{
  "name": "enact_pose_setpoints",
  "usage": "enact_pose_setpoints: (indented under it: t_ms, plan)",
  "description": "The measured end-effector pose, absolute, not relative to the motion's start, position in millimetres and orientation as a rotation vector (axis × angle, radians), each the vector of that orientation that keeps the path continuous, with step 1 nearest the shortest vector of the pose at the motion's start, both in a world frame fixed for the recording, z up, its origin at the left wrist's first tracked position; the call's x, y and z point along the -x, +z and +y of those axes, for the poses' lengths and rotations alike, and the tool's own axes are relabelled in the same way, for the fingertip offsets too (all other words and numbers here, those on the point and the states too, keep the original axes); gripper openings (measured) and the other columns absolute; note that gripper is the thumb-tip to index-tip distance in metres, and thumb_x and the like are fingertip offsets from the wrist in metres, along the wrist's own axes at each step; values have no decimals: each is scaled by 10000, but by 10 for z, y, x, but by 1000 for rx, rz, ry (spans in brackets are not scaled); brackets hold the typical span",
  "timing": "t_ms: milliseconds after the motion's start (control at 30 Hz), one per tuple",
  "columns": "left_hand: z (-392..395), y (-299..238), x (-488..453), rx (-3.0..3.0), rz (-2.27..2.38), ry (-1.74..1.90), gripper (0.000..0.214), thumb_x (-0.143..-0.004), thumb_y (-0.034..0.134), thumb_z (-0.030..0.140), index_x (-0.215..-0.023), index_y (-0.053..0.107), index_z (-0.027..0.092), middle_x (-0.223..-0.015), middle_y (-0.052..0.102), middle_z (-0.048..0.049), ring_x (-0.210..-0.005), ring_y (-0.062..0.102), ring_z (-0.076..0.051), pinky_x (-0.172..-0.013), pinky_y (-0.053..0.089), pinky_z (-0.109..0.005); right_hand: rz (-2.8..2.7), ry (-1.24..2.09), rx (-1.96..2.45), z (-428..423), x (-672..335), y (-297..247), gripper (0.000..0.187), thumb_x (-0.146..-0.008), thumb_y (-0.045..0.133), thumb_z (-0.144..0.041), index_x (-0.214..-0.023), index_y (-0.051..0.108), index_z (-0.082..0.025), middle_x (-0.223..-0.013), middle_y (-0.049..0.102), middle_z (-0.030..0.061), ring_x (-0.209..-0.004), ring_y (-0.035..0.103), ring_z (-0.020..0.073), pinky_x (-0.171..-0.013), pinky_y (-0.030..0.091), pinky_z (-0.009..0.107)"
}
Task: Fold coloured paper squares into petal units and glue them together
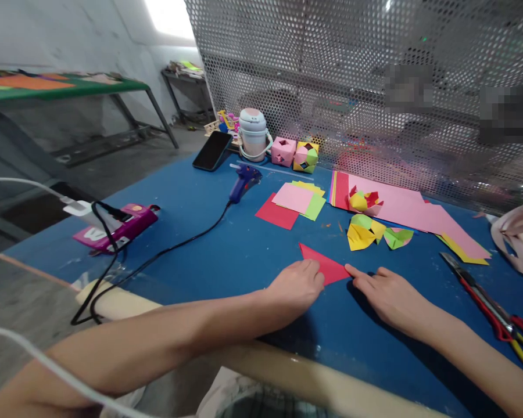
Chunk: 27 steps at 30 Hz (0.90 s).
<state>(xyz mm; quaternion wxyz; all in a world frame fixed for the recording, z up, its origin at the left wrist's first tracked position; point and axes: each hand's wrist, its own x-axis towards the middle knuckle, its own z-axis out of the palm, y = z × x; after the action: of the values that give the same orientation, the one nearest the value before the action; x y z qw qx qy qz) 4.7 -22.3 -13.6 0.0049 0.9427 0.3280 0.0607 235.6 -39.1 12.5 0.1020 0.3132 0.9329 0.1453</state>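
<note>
A folded triangle of red paper lies on the blue tabletop in front of me. Over its left part, my left hand is closed, its curled fingers pressed onto the paper and hiding the lower left edge. My right hand reaches in from the right, with the index fingertip at the triangle's right corner and the other fingers bent in. Its thumb is hidden. Just beyond lie folded yellow and green paper pieces, and at the back left a pile of square sheets, pink on top.
A blue glue gun trails a black cord toward a purple power strip. Scissors and a utility knife lie right. Behind are a phone, a white jug, paper cubes, a paper flower and a perforated metal panel.
</note>
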Motion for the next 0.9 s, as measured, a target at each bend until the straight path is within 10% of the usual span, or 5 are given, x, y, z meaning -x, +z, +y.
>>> enact_pose_setpoints:
  t_ms: [233, 900]
  plan:
    - [-198, -117, -26, -3021, 1004, 244, 240, -878, 377, 208, -931, 581, 94, -1318, 446, -187, -890, 588, -235, -732, 480, -373, 2839, 461, -1161, -412, -2169, 218, 346, -766, 360, -7, -1020, 572, -110, -1203, 583, 147, -737, 637, 183, -658, 397, 326]
    - [-146, 31, 85, -2929, 1379, 155, 574, -783, 442, 569, -950, 597, 42, -1074, 581, -251, -969, 531, -338, -797, 415, -435, 2724, 388, -1258, -473, -2120, 65, 445, -717, 402, -2, -1141, 525, -55, -1091, 639, 188, -594, 646, 172, -579, 435, 292]
